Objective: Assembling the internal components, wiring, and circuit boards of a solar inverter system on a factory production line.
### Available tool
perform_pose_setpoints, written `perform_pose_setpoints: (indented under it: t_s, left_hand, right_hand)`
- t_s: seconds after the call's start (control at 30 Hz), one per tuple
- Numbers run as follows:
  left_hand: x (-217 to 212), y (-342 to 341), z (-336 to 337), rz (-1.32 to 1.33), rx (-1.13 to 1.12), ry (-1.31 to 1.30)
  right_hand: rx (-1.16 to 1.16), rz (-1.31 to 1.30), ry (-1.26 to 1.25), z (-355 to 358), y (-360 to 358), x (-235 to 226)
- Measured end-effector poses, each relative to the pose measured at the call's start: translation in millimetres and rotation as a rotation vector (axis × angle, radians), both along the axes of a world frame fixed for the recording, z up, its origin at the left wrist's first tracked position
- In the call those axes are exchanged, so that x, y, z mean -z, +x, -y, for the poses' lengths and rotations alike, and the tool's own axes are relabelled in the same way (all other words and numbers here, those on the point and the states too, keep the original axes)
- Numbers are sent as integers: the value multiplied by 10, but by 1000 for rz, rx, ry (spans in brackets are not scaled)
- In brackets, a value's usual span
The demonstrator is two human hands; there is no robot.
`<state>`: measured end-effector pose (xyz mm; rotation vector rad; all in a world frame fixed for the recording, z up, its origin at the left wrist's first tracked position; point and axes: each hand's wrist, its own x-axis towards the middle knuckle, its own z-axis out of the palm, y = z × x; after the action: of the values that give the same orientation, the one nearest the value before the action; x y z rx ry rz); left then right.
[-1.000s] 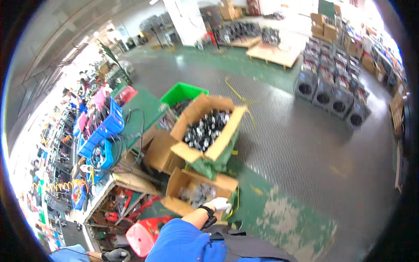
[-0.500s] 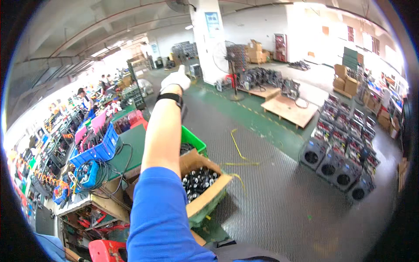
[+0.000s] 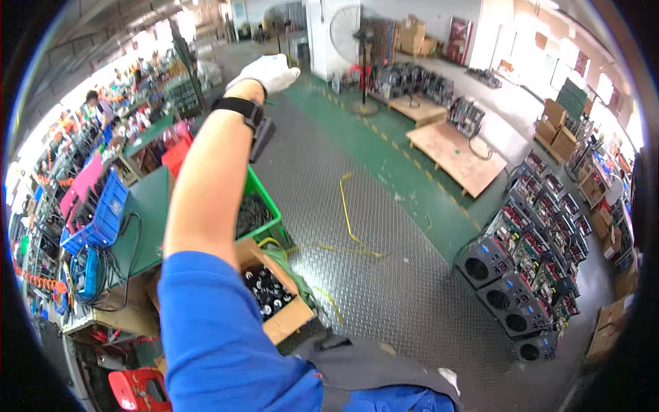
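My left hand (image 3: 266,74) reaches far forward at the end of a nearly straight arm with a blue sleeve (image 3: 213,329). It wears a white glove, and one finger or the thumb sticks out to the right, apart from the rest. Nothing shows in it, and it touches nothing. A black band with a dark device (image 3: 257,134) circles the wrist. Below the forearm, partly hidden by it, are a green crate (image 3: 269,199) of dark cables and a cardboard box (image 3: 292,319) of small black and silver parts. My right hand cannot be made out.
A green-topped bench (image 3: 147,202) carries a blue bin (image 3: 103,213) at left; a red stool (image 3: 137,390) stands below. Rows of black speaker-like units (image 3: 504,299) fill the right floor. Farther off are wooden pallets (image 3: 460,156), a standing fan (image 3: 364,69) and cartons (image 3: 557,130).
My view has swung and tilted down, so most of the room sits higher. The left hand appears farther left and higher, its protruding finger now pointing right instead of up. My apron shows more.
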<state>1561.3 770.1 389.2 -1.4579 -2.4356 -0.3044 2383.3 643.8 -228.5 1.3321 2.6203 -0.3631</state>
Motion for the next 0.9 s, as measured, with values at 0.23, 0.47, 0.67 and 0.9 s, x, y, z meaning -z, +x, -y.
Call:
perform_pose_setpoints:
  t_s: [0.23, 0.47, 0.67, 0.9]
  left_hand:
    - [1784, -598, -757, 255, 222, -279]
    - [6064, -806, 544, 877, 49, -514]
    - [6013, -1065, 509, 1184, -465, -788]
    - [6933, -2511, -180, 1336, -818, -594]
  right_hand:
    - [133, 480, -173, -897, -602, 585]
    - [-118, 537, -35, -5172, -1762, 1294]
    - [70, -111, -162, -7808, -6876, -823]
    - [-616, -106, -28, -8209, -9736, -1031]
